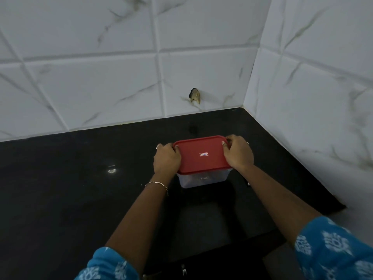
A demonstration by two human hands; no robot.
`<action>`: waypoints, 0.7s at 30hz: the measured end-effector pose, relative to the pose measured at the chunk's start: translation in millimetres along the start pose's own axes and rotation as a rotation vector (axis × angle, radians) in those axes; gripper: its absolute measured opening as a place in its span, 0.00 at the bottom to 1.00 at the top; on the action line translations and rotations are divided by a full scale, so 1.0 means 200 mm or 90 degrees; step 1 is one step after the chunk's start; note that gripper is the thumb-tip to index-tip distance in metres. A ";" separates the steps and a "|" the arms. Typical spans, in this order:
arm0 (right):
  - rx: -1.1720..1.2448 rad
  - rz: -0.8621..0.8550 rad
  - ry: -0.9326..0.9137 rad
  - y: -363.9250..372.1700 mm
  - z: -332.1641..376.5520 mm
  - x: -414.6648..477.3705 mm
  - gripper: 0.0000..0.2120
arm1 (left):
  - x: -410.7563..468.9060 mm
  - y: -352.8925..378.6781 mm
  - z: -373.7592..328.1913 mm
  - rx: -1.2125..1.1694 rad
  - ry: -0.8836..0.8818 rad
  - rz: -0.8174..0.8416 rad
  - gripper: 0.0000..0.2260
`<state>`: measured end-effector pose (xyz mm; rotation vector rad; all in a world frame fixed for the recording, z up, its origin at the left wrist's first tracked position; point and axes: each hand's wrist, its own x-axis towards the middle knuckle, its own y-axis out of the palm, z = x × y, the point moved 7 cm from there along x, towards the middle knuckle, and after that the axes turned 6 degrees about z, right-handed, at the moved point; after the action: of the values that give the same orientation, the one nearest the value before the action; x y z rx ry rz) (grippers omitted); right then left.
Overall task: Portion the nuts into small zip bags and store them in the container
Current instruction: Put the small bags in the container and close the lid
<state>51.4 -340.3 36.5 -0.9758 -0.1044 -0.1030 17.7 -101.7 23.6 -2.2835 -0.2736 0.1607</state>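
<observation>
A glossy black stone countertop [80, 178] fills the lower half of the view and runs into a room corner at 1 o'clock. There the back wall [101, 77] meets the side wall [312, 98], and both are clad in large white tiles with faint grey-green marble veins. Low on the back wall, at 12 o'clock from the task's thing, a dark chipped hole [194, 96] breaks 1 tile. A small glint [112, 169] of light reflects off the stone at 9 o'clock.

The container [201, 179] stands on the countertop near the middle of the view, short of the corner. It is a rectangular tub of cloudy clear plastic, and its contents cannot be made out. A red lid [201, 154] with rounded corners lies on top and carries 1 small label [203, 154] at its centre.

The left hand [166, 158] grasps the lid's 9 o'clock end and the right hand [238, 153] its 3 o'clock end. Their fingers are curled over the rim and their thumbs rest on top. A thin bracelet [156, 183] circles the left wrist, and blue patterned sleeves [109, 265] show at 5 and 7 o'clock.
</observation>
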 end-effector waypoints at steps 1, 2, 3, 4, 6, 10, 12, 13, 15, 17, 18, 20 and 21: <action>-0.002 0.002 -0.002 0.00 0.00 0.00 0.15 | 0.00 0.00 0.00 0.018 -0.002 0.002 0.17; -0.007 0.004 -0.003 0.00 0.00 0.00 0.15 | 0.01 0.00 0.00 0.037 0.000 0.003 0.17; -0.018 0.008 -0.003 0.00 0.00 0.00 0.15 | 0.01 0.01 -0.01 0.055 0.003 0.006 0.18; -0.031 0.016 -0.002 0.00 0.00 0.00 0.15 | 0.02 0.01 -0.02 0.072 0.005 0.011 0.18; -0.051 0.036 0.002 0.01 -0.01 0.01 0.13 | 0.02 0.01 -0.03 0.105 0.006 0.020 0.18; -0.070 0.054 0.012 0.02 -0.01 0.01 0.10 | 0.03 0.02 -0.06 0.167 0.009 0.025 0.17; -0.069 0.057 0.018 0.02 -0.01 0.02 0.09 | 0.03 0.02 -0.07 0.219 0.015 0.026 0.16; -0.070 0.060 0.018 0.03 -0.01 0.02 0.09 | 0.04 0.03 -0.07 0.249 0.016 0.029 0.15; -0.072 0.066 0.015 0.04 -0.01 0.03 0.09 | 0.05 0.03 -0.08 0.314 0.018 0.037 0.13; -0.068 0.058 0.017 0.04 -0.02 0.04 0.08 | 0.07 0.03 -0.10 0.381 0.032 0.038 0.12; -0.066 0.052 0.017 0.05 -0.03 0.04 0.08 | 0.08 0.02 -0.11 0.414 0.043 0.034 0.12; -0.065 0.047 0.008 0.05 -0.03 0.04 0.07 | 0.10 0.02 -0.12 0.466 0.055 0.024 0.13; -0.067 0.045 0.004 0.05 -0.03 0.04 0.06 | 0.10 0.03 -0.13 0.475 0.058 0.020 0.15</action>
<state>60.6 -339.2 25.4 -1.0831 -0.0595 -0.0465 43.9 -118.8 35.5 -1.5491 -0.1007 0.1432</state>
